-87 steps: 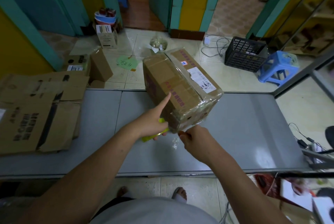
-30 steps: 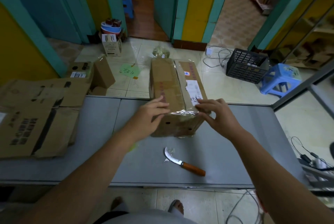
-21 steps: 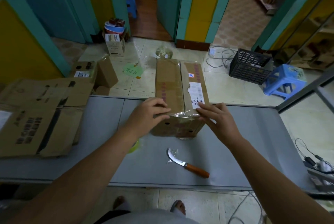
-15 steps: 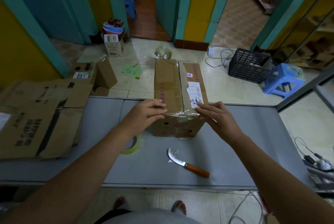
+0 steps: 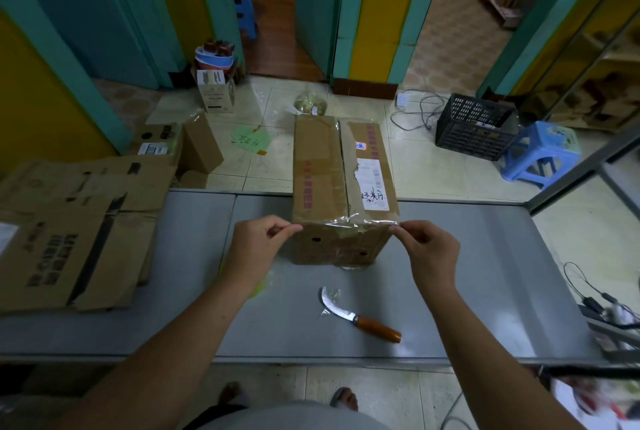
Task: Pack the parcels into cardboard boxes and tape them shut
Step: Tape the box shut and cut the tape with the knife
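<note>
Grey metal makes up the bench (image 5: pixel 485 273), which runs the full width of the view and carries everything in play. On its left end lies a stack of flattened cardboard (image 5: pixel 69 232), brown with black print, its far side hanging past the bench's back edge.

At the middle of the bench sits the cardboard box (image 5: pixel 322 180), long and closed. Its near end faces the person and its far end reaches out past the back edge of the bench. A seam runs lengthwise down its top, with a white label (image 5: pixel 372 183) stuck on the right flap. A strip of clear tape (image 5: pixel 363 220) crosses the near top edge of the box from corner to corner, wrinkled and shiny.

Both bare arms reach forward to that near edge. The left grip (image 5: pixel 258 244) has its fingers curled, with thumb and forefinger pinching the left end of the clear tape at the box's near left corner. The right grip (image 5: pixel 427 249) mirrors it, fingers curled and thumb and forefinger pinched on the right end of the tape at the near right corner.

Nearer the person, on bare bench between the forearms, lies a knife (image 5: pixel 360 317) with a curved blade and an orange-brown wooden handle, well clear of both grips. A yellow-green tape roll (image 5: pixel 259 285) lies mostly hidden beneath the left forearm.
</note>
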The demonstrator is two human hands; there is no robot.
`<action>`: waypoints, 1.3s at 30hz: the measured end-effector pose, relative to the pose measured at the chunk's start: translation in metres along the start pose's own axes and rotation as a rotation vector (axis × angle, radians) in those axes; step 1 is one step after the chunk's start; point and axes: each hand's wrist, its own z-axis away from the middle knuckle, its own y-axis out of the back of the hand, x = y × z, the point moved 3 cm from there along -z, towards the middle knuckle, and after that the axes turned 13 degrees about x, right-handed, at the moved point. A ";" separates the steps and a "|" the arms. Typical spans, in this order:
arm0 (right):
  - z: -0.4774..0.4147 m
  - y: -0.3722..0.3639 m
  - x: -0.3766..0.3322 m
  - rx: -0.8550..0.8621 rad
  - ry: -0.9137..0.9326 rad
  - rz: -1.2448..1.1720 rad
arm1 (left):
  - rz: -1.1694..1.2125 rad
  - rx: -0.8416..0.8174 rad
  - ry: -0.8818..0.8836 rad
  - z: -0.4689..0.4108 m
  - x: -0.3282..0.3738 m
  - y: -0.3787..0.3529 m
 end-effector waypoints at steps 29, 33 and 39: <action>0.027 -0.014 -0.028 -0.006 -0.023 -0.039 | -0.009 0.169 -0.033 -0.020 0.016 0.015; -0.023 -0.012 -0.036 -0.321 0.391 0.119 | -0.269 -0.396 -0.370 -0.079 0.005 0.018; -0.054 -0.015 -0.039 -0.686 0.503 0.171 | -0.416 -0.708 -0.575 -0.105 0.009 0.007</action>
